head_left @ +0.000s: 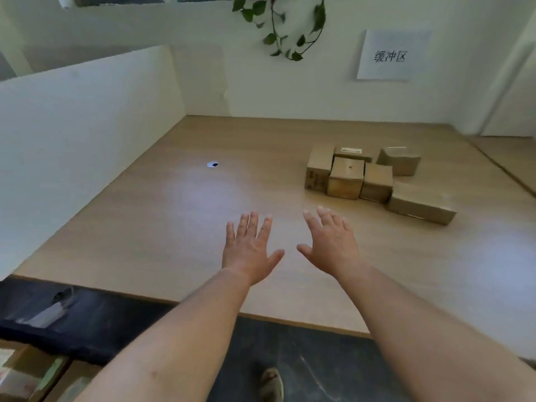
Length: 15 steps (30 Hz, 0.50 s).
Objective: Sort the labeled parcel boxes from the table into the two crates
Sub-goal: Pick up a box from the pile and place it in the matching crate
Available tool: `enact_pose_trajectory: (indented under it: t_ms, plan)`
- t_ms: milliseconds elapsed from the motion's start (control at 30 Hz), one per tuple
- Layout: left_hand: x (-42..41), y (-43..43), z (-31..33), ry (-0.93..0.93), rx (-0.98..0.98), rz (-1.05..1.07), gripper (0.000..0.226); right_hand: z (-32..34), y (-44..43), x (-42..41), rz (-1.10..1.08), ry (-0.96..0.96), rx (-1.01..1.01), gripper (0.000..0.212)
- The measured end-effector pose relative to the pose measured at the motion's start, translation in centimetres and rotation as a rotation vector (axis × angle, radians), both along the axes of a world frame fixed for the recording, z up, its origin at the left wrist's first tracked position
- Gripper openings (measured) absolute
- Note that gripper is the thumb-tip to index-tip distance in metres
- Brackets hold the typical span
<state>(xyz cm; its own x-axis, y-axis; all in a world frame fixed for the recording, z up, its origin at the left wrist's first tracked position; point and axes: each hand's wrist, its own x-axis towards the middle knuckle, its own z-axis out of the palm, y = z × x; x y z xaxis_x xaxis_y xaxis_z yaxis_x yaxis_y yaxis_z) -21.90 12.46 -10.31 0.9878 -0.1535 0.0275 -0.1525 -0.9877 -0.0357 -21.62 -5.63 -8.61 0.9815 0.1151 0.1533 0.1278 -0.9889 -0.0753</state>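
Only readable text: white paper sign [391, 55] on back wall [290, 82], dark printed characters 缓冲区. White label strip [351, 150] on top of rear box [353, 157], way too blurry to read. Dark print [313, 179] on side of leftmost box [319, 163], just smudge tbh.
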Motion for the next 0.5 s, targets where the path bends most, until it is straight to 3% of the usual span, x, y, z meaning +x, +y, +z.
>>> enact_pose_trajectory:
  t_ms: [500]
  plan:
    - [18.1, -12.2, -1.1, 0.092, -0.097, -0.332, 0.080, -0.2, -11.3, 12.0, -0.341, 0.135, -0.038, 0.073]
